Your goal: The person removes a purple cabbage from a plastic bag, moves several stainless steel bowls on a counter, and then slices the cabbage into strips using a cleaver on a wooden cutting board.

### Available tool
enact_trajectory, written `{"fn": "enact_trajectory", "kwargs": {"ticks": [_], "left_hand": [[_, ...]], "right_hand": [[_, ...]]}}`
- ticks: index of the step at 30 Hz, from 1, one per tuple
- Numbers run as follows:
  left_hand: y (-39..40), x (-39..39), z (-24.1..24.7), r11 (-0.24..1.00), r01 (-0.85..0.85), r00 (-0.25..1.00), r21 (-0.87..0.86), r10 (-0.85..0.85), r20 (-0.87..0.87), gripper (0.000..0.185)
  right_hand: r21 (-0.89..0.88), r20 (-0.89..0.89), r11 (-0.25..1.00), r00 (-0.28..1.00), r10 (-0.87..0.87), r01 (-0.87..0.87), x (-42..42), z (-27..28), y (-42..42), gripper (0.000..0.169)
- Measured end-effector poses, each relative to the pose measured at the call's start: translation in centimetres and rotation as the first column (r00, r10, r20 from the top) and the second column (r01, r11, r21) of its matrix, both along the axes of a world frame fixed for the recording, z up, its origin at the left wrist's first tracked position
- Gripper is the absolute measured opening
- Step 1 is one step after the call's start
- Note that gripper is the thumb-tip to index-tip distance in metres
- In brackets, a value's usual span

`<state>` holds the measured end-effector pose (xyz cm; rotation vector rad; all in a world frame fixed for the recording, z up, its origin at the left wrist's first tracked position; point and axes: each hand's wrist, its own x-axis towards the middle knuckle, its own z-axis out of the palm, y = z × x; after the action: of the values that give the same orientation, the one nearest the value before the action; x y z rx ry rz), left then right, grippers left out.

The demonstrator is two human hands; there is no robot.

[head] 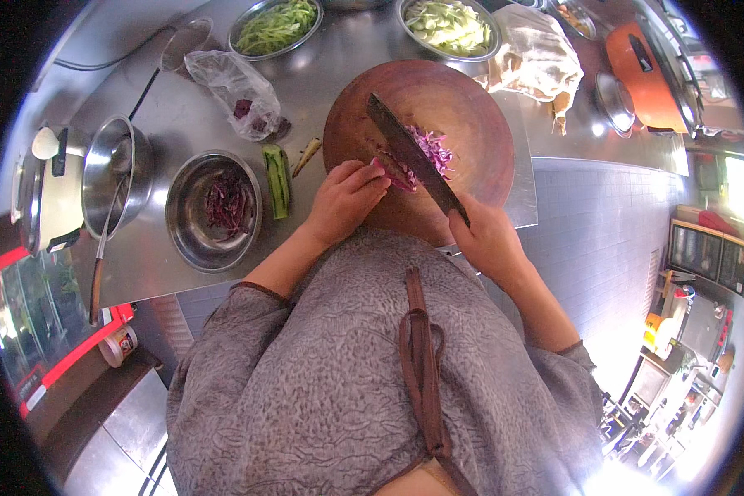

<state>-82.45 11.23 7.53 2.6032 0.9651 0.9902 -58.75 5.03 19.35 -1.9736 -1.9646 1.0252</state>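
Observation:
On a round wooden chopping block, my right hand grips the handle of a broad dark-bladed kitchen knife. The blade slants up and to the left across the block. My left hand holds a piece of purple vegetable, perhaps red cabbage, against the wood, with fingertips close to the blade. Beyond the blade lies a small heap of purple shreds. Left of the block, a steel bowl contains darker purple shreds.
A cut cucumber piece and a thin root-like piece lie left of the block. Nearby are a plastic bag and a steel pot with a ladle. Bowls of green shreds and pale slices stand behind. An orange cooler is at right.

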Motion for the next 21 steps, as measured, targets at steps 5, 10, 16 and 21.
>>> {"fn": "enact_trajectory", "kwargs": {"ticks": [5, 10, 16, 21], "left_hand": [[0.4, 0.6, -1.2, 0.999, 0.008, 1.000, -0.035, -0.008, 0.003, 0.017], [0.5, 0.9, -1.5, 0.998, -0.011, 0.995, -0.057, 0.016, 0.094, 0.015], [0.5, 1.0, -1.7, 0.999, -0.042, 0.995, -0.032, 0.045, 0.085, 0.016], [0.4, 1.1, -1.7, 0.993, -0.042, 0.996, -0.108, 0.051, 0.078, 0.017]], "right_hand": [[0.033, 0.031, 0.999, 0.999, 0.039, -0.040, 0.1, -0.2, -0.5, 0.036], [0.033, 0.014, 0.998, 0.998, 0.054, -0.054, -0.5, 0.6, -0.9, 0.032], [0.031, 0.000, 0.997, 0.998, 0.065, -0.065, -1.0, 0.1, -1.0, 0.030], [-0.049, 0.078, 0.994, 0.992, 0.102, -0.099, -1.5, 0.0, -0.6, 0.034]]}}
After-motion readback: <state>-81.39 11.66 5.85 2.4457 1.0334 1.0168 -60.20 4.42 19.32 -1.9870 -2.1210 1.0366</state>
